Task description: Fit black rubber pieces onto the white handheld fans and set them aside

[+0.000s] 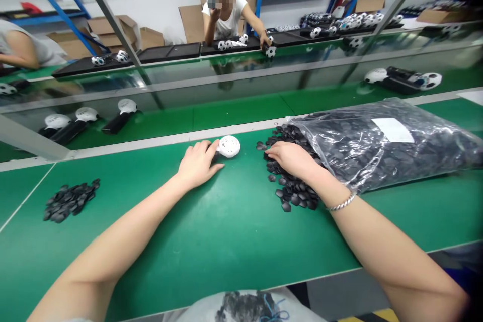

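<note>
Work on the white round head [229, 147] seems early: its visible side bears no black pieces [296, 197], which lie loose at right on the surface [226, 231]. The left hand [198, 163] touches the head, thumb spread; the right hand [290, 157] bunches its fingertips among the pieces. I cannot tell whether either grips.

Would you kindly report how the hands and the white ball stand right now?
Left hand at white ball, exact grip unclear. Right hand at loose black pieces, pinch unclear. Filled plastic bag close by, not between the hands.
</note>
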The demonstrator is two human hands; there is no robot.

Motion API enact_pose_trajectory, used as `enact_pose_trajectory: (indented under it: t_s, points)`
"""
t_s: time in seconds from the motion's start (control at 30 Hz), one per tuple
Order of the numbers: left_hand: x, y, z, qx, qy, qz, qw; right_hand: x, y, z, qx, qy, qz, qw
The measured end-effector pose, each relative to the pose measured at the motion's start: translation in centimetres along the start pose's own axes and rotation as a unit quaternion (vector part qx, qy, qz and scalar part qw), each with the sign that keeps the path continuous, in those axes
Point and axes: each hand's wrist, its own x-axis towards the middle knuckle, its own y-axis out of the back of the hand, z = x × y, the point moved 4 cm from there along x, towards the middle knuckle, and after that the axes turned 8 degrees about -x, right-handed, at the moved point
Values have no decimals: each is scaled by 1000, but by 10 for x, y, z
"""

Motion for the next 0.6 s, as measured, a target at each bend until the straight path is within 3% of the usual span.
enact_pose_trajectory:
  t_s: [0.27, 0.47, 0.6]
  points:
    - [-10, -5, 21, -24, -44, -73, 996, -1, -2, 2, 8, -10, -21, 1000]
    - [-12, -4, 24, -48, -30, -55, 997, -2, 3, 0, 33, -13, -18, 999]
    - [2, -1, 27, -146, -36, -52, 987, -7, 16, -14, 144, 11, 29, 989]
